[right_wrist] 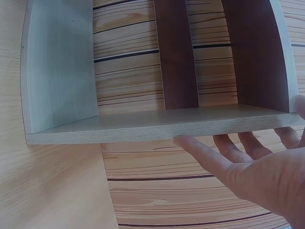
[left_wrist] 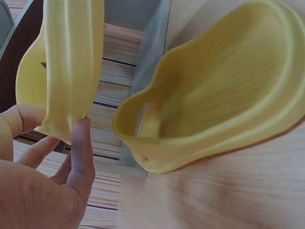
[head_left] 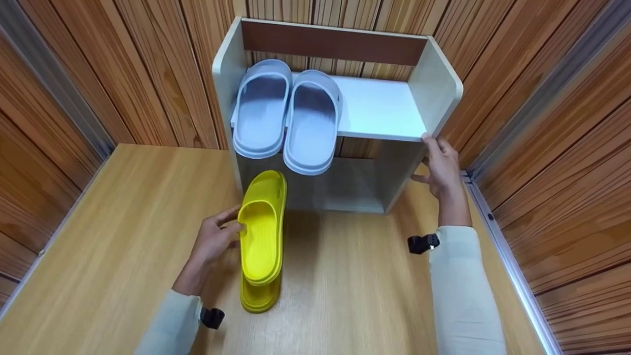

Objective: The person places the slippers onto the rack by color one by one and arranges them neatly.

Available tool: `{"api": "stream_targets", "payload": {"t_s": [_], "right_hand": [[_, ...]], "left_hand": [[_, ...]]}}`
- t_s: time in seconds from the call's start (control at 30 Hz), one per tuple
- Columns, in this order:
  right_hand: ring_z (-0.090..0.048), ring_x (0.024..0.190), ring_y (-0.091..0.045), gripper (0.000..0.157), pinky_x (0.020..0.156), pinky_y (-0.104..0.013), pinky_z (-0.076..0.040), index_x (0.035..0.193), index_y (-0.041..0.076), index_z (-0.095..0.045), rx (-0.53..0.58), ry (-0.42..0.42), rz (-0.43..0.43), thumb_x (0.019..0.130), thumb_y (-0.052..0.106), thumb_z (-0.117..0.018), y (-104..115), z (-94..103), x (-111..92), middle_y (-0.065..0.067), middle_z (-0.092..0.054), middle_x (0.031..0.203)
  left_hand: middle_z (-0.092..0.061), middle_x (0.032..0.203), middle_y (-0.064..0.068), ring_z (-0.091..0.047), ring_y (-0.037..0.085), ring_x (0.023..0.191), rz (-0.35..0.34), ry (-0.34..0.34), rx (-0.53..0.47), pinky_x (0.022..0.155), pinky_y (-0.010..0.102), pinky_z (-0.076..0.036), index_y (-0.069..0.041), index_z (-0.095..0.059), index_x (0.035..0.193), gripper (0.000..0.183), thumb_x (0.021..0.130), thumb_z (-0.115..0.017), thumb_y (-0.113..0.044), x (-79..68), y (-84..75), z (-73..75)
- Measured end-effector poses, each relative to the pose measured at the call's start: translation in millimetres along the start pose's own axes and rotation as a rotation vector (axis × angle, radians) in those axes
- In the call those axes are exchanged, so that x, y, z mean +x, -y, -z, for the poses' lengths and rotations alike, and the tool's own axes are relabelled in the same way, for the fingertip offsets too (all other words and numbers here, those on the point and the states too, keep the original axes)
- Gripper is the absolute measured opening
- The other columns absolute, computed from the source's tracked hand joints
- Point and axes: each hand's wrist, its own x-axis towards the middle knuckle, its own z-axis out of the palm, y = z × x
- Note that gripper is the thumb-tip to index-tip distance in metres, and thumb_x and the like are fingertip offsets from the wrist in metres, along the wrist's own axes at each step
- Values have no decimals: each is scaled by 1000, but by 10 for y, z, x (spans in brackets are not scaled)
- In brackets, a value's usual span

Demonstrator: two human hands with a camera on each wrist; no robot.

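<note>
My left hand point(head_left: 212, 241) pinches a yellow slipper point(head_left: 260, 241) by its left side, with the thumb near the foot opening. The left wrist view shows this slipper point(left_wrist: 74, 57) raised on edge between thumb and fingers. Its mate, another yellow slipper point(head_left: 260, 300), lies on the table beneath it and is mostly hidden from the head view. At the right, my right hand point(head_left: 443, 167) holds the side panel of a small white shoe rack point(head_left: 382, 106), thumb at the front edge by the upper shelf. Its fingers spread along the panel's outer face point(right_wrist: 143, 136).
Two pale blue-grey slippers point(head_left: 261, 113) sit side by side on the left of the upper shelf, toes toward the back. A brown board point(head_left: 335, 42) crosses the rack's top rear. Wood-grain walls point(head_left: 162, 74) stand behind and beside the light wooden table point(head_left: 148, 207).
</note>
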Motion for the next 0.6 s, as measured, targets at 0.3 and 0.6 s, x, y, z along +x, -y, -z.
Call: {"api": "stream_targets", "payload": {"t_s": [0.3,0.6], "right_hand": [[-18,150,-44,65,107,-71,-31,158,16,-33,-16,-25,8,104,49,-48,9,-5,-9,-13,-20,165],[-18,150,-43,64,107,-71,-31,159,16,-33,-11,-20,-11,105,47,-48,-3,-12,16,-13,-20,165]], "left_hand": [[-56,141,17,-64,26,99,-20,15,8,74,31,-60,-8,-54,147,53,95,-63,-9,152,-117,-112],[-58,136,17,-61,29,102,9,17,16,76,34,-60,-8,-54,148,54,94,-63,-8,302,-238,-224]]}}
